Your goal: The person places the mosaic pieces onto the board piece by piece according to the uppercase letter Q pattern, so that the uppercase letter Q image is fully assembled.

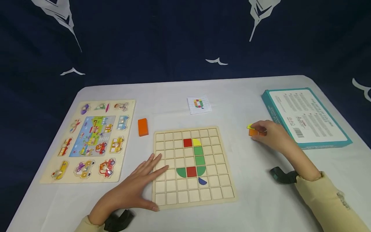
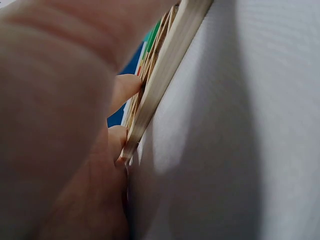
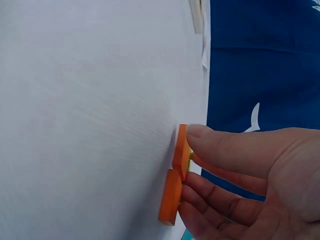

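Note:
My left hand lies with spread fingers over the left edge of a wooden grid board, its thumb at the front left corner. On the board are red squares, green pieces, a yellow quarter-round piece and a blue piece. Off to the board's right, my right hand pinches orange blocks. The right wrist view shows two of these orange blocks at the thumb and fingertips. A bit of yellow shows beside them, mostly hidden by the fingers.
Another orange block lies left of the board's far corner. Behind the board sits a small pattern card. A vehicle peg puzzle occupies the table's left side; a teal-edged box lies at the right, close to my right hand.

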`<state>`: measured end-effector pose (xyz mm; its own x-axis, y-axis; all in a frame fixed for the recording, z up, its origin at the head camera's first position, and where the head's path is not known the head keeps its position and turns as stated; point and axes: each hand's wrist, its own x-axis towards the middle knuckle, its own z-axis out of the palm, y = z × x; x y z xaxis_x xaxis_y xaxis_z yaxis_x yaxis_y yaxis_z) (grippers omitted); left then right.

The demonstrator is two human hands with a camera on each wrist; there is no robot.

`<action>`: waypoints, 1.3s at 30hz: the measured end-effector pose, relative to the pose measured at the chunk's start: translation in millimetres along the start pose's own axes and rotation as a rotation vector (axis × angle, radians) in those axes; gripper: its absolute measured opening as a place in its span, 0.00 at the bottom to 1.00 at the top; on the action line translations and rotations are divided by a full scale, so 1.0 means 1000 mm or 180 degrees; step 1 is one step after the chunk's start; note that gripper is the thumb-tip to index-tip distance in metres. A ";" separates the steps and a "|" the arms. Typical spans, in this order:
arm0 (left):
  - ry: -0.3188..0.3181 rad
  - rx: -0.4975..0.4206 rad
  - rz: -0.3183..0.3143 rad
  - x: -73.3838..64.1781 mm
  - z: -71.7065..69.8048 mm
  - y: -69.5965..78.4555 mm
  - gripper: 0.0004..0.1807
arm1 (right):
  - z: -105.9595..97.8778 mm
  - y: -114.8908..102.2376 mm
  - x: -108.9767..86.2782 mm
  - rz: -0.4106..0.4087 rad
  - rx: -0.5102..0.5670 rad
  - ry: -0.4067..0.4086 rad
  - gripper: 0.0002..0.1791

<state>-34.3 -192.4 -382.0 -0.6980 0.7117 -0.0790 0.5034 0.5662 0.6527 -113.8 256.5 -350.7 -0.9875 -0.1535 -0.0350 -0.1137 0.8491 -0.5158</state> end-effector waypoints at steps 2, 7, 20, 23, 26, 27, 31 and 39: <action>0.0006 0.0004 -0.0007 -0.001 0.000 0.000 0.62 | 0.004 -0.001 0.000 -0.0048 -0.0047 0.0027 0.19; 0.0023 -0.0029 -0.0005 -0.001 0.000 -0.001 0.62 | 0.010 -0.007 0.002 -0.0108 -0.0111 0.0128 0.18; 0.0008 -0.0054 0.0024 0.001 0.000 -0.002 0.62 | 0.009 -0.016 0.000 -0.0273 -0.0049 0.0316 0.15; -0.0012 -0.0050 0.0007 0.001 0.000 -0.002 0.62 | 0.007 -0.025 0.003 -0.0324 0.0036 0.0335 0.14; -0.0019 -0.0040 0.0015 0.001 0.000 -0.002 0.62 | 0.005 -0.035 0.007 -0.0407 0.0124 0.0328 0.14; -0.0021 -0.0034 0.0023 0.001 -0.001 -0.001 0.62 | 0.006 -0.039 0.009 -0.0443 0.0153 0.0324 0.14; -0.0014 -0.0056 0.0045 0.000 -0.002 0.000 0.62 | 0.010 -0.056 0.017 -0.0612 0.0242 0.0318 0.13; 0.0004 -0.0051 0.0089 0.000 -0.002 0.000 0.61 | 0.029 -0.096 0.034 -0.0830 0.0409 0.0090 0.14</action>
<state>-35.3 -193.4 -380.0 -0.6844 0.7267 -0.0594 0.5146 0.5392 0.6666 -133.0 155.1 -326.6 -0.9297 -0.3424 0.1360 -0.3511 0.7116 -0.6086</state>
